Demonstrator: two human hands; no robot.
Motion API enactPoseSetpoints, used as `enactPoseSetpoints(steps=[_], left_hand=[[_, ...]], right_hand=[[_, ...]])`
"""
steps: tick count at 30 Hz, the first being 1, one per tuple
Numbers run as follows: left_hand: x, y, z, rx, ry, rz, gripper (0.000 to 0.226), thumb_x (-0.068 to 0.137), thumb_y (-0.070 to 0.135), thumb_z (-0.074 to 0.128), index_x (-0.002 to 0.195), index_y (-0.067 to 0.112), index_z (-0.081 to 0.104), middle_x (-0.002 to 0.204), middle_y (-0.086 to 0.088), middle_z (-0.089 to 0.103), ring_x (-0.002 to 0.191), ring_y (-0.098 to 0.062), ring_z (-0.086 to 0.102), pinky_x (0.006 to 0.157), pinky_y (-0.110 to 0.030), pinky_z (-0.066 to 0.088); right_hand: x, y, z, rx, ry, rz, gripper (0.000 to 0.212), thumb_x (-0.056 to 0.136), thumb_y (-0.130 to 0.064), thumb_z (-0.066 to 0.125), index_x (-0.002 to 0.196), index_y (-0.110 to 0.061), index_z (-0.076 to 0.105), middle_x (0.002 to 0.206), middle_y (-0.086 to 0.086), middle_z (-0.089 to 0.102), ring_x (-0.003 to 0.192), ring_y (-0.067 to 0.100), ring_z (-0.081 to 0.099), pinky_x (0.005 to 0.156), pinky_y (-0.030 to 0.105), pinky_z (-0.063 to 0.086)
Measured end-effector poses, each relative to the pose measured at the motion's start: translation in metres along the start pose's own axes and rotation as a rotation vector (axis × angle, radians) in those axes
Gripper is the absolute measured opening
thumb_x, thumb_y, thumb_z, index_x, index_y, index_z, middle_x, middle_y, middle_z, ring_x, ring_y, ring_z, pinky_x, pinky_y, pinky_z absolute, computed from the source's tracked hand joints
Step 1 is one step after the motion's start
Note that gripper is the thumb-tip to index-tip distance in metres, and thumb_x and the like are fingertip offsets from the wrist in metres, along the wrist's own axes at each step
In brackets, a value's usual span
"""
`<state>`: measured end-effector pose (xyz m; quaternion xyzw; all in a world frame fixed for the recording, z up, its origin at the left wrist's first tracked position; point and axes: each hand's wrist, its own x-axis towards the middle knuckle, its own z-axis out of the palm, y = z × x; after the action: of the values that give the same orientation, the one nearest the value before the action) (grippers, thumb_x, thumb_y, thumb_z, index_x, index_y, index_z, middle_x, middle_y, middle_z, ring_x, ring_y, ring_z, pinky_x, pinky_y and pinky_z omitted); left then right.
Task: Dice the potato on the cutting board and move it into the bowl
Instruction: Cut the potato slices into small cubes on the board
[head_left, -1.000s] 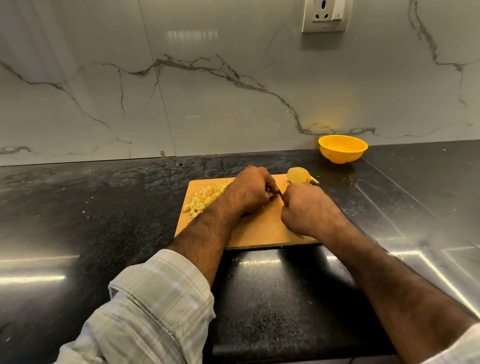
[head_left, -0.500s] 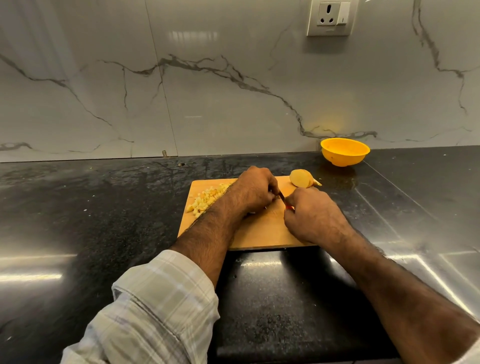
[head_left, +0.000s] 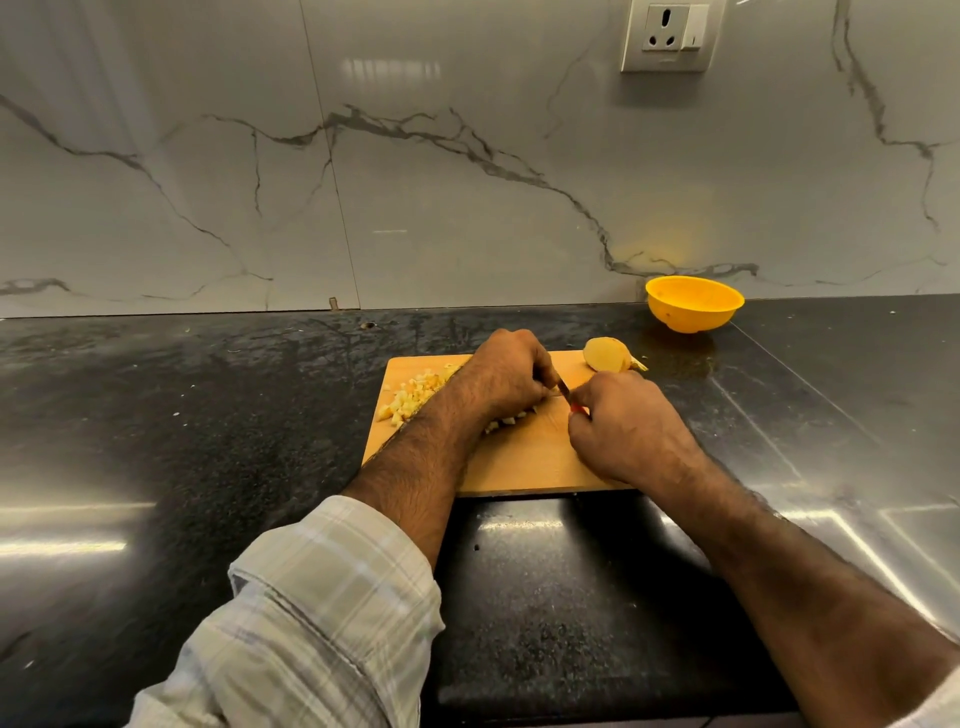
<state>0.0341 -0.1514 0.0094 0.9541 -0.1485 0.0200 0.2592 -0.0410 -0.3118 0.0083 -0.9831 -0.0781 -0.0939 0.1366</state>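
On the dark surface (head_left: 156, 415) lies the cutting board (head_left: 524, 462). Over it the right hand (head_left: 623, 426) curls round a red-handled knife (head_left: 567, 395). The left hand (head_left: 506, 376) is curled knuckles-up over potato pieces (head_left: 506, 420), seemingly pinning them, though its fingertips are hidden. Diced potato (head_left: 413, 397) heaps at the board's far left, an uncut potato half (head_left: 605, 354) at its far right. Beyond stands the yellow bowl (head_left: 693, 304).

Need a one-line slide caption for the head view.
Right hand cuts with a red-handled knife beside the left hand on the cutting board; bowl waits behind.
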Motion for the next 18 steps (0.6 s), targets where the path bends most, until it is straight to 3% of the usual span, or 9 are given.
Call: enactPoseSetpoints(steps=[10,14,18], left_hand=[[0.002,0.002,0.000,0.015,-0.025,-0.005,0.014,0.088,0.005,0.081,0.096,0.017,0.084,0.098,0.003,0.078,0.095,-0.011,0.071,0.092,-0.038,0.063],[-0.003,-0.001,0.000,0.008,0.020,-0.005,0.013,0.087,0.010,0.083,0.095,0.019,0.083,0.097,0.005,0.077,0.092,-0.009,0.071,0.091,-0.037,0.063],[-0.004,-0.007,-0.001,0.056,0.086,-0.050,0.012,0.087,0.029,0.086,0.096,0.024,0.081,0.099,0.009,0.076,0.098,-0.009,0.067,0.106,-0.044,0.052]], right_hand=[[0.015,-0.006,0.002,0.003,-0.111,0.028,0.034,0.093,-0.027,0.068,0.126,-0.018,0.071,0.112,0.001,0.073,0.097,0.019,0.066,0.083,0.036,0.062],[0.009,0.003,0.003,0.025,-0.065,0.017,0.032,0.095,-0.029,0.063,0.122,-0.019,0.075,0.104,-0.001,0.075,0.087,0.015,0.066,0.075,0.030,0.059],[0.001,0.003,-0.004,0.004,0.029,-0.015,0.032,0.098,-0.030,0.057,0.121,-0.020,0.076,0.104,-0.001,0.076,0.086,0.015,0.066,0.080,0.036,0.062]])
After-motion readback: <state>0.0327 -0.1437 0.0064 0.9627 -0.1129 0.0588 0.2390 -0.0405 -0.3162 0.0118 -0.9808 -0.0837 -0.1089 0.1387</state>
